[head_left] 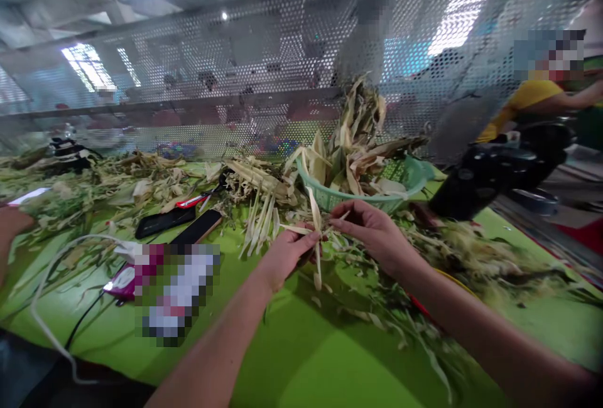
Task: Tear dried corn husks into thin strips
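Note:
My left hand (pixel 289 251) pinches several pale corn husk strips (pixel 315 207) where they cross, with ends sticking up, left and down. Close on its right, my right hand (pixel 365 226) is closed, thumb against fingers, at a thin husk end (pixel 345 215) beside the crossing. Behind my hands a light green plastic basket (pixel 330 194) holds a heap of dried corn husks (pixel 355 150). Left of the crossed strips, a row of cut husk strips (pixel 259 223) lies on the green table (pixel 301 345). Some of my left fingers are hidden.
Red-handled scissors (pixel 191 201), a black phone (pixel 164 222), another phone (pixel 196 227) and a magenta device with a white cable (pixel 47 282) lie left. Husk scraps (pixel 377 307) and corn silk (pixel 475 257) litter the right. Behind stands a perforated metal screen (pixel 264 56). A person's hand (pixel 14 223) shows far left.

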Demonstrator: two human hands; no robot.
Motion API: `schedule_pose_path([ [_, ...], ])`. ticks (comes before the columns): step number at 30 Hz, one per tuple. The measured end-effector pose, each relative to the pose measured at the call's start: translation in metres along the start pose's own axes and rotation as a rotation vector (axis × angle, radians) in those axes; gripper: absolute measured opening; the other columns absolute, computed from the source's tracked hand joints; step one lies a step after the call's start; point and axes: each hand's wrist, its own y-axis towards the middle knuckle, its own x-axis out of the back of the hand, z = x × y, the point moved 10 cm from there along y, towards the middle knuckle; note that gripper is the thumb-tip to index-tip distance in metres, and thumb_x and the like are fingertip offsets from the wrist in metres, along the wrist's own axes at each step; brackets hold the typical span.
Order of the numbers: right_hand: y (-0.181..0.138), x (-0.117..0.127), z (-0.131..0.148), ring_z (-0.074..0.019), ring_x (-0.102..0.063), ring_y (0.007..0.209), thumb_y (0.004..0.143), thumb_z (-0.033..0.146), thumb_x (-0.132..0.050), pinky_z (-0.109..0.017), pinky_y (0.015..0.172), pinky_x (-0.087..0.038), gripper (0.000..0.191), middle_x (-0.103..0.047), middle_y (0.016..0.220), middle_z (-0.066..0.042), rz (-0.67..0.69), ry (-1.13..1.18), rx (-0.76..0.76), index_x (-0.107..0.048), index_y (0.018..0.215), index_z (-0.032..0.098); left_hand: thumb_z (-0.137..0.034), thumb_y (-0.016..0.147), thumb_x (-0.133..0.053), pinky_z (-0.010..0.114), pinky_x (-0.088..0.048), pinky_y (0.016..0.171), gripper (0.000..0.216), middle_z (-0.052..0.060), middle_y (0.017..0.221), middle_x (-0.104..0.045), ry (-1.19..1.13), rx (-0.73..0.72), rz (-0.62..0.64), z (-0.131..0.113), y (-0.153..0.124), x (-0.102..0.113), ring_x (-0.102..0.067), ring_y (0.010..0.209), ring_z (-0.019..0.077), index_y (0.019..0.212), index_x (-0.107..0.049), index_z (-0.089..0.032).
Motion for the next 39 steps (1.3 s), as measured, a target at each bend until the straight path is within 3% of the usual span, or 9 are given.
schedule_pose_path([
  [4, -0.004, 0.000, 0.011, -0.0193, -0.058, 0.081, 0.074, 0.043, -0.072, -0.031, 0.072, -0.046, 0.030, -0.065, 0.087, -0.004, 0.050, -0.068, 0.020, -0.067, 0.094, 0.020, -0.045, 0.073, -0.073, 0.022, -0.038, 0.060, 0.034, 0.000, 0.070, -0.056, 0.127, -0.030, -0.007, 0.004, 0.001, -0.002, -0.048, 0.064, 0.0103, 0.087, -0.066, -0.015],
  [8, -0.009, -0.010, 0.010, -0.0172, -0.056, 0.071, 0.074, 0.042, -0.070, -0.030, 0.068, -0.045, 0.024, -0.062, 0.073, -0.001, 0.068, -0.089, 0.016, -0.065, 0.073, 0.019, -0.045, 0.075, -0.071, 0.023, -0.038, 0.060, 0.031, 0.001, 0.069, -0.054, 0.196, -0.054, 0.038, 0.003, 0.000, -0.008, -0.047, 0.064, 0.0109, 0.083, -0.067, -0.016],
  [14, -0.008, -0.011, 0.000, -0.0148, -0.052, 0.062, 0.073, 0.044, -0.070, -0.027, 0.059, -0.042, 0.026, -0.059, 0.063, 0.001, 0.010, -0.107, 0.037, -0.061, 0.068, 0.019, -0.041, 0.072, -0.075, 0.023, -0.038, 0.060, 0.027, 0.001, 0.067, -0.055, 0.193, -0.039, 0.091, 0.003, -0.002, -0.015, -0.048, 0.063, 0.0110, 0.077, -0.067, -0.016],
  [19, -0.008, -0.020, 0.002, -0.0180, -0.057, 0.071, 0.082, 0.051, -0.061, -0.030, 0.066, -0.045, 0.032, -0.065, 0.075, -0.002, 0.149, -0.109, 0.006, -0.067, 0.077, 0.020, -0.042, 0.072, -0.075, 0.025, -0.044, 0.064, 0.030, 0.002, 0.070, -0.061, 0.068, 0.010, -0.052, 0.003, -0.002, 0.001, -0.054, 0.064, 0.0116, 0.082, -0.068, -0.015],
  [25, -0.011, -0.026, 0.000, -0.0158, -0.052, 0.062, 0.081, 0.054, -0.062, -0.028, 0.059, -0.041, 0.036, -0.059, 0.065, 0.000, 0.185, -0.177, -0.002, -0.063, 0.070, 0.020, -0.040, 0.074, -0.072, 0.024, -0.047, 0.061, 0.028, 0.004, 0.069, -0.067, -0.130, 0.024, -0.170, 0.004, -0.002, 0.019, -0.060, 0.063, 0.0127, 0.085, -0.070, -0.015],
  [29, -0.009, -0.020, 0.005, -0.0177, -0.054, 0.065, 0.085, 0.048, -0.059, -0.030, 0.062, -0.042, 0.031, -0.060, 0.069, -0.002, 0.115, -0.311, 0.103, -0.062, 0.071, 0.020, -0.039, 0.072, -0.075, 0.024, -0.046, 0.062, 0.028, 0.005, 0.071, -0.069, -0.092, 0.028, -0.154, 0.006, 0.001, 0.020, -0.060, 0.061, 0.0118, 0.083, -0.071, -0.014],
  [33, -0.019, -0.003, 0.043, -0.0259, -0.056, 0.097, 0.082, 0.033, -0.066, -0.038, 0.084, -0.043, 0.013, -0.063, 0.096, -0.008, -0.144, -0.547, 0.391, -0.063, 0.088, 0.022, -0.042, 0.071, -0.075, 0.023, -0.044, 0.058, 0.036, 0.006, 0.079, -0.071, -0.026, 0.004, -0.187, 0.002, 0.002, 0.023, -0.059, 0.061, 0.0113, 0.094, -0.072, -0.014],
  [35, -0.024, -0.002, 0.052, -0.0262, -0.055, 0.098, 0.083, 0.031, -0.066, -0.038, 0.085, -0.042, 0.011, -0.062, 0.096, -0.008, -0.192, -0.587, 0.426, -0.062, 0.088, 0.022, -0.042, 0.071, -0.075, 0.023, -0.044, 0.058, 0.039, 0.006, 0.083, -0.072, -0.044, -0.009, -0.240, 0.001, 0.001, 0.027, -0.059, 0.061, 0.0104, 0.100, -0.072, -0.016],
  [39, -0.024, -0.024, 0.034, -0.0206, -0.057, 0.078, 0.086, 0.034, -0.061, -0.032, 0.069, -0.042, 0.017, -0.062, 0.079, -0.003, 0.019, -0.518, 0.268, -0.061, 0.074, 0.022, -0.040, 0.072, -0.075, 0.023, -0.045, 0.058, 0.041, 0.007, 0.092, -0.071, -0.089, -0.025, -0.240, 0.004, 0.001, 0.022, -0.058, 0.063, 0.0100, 0.106, -0.071, -0.018],
])
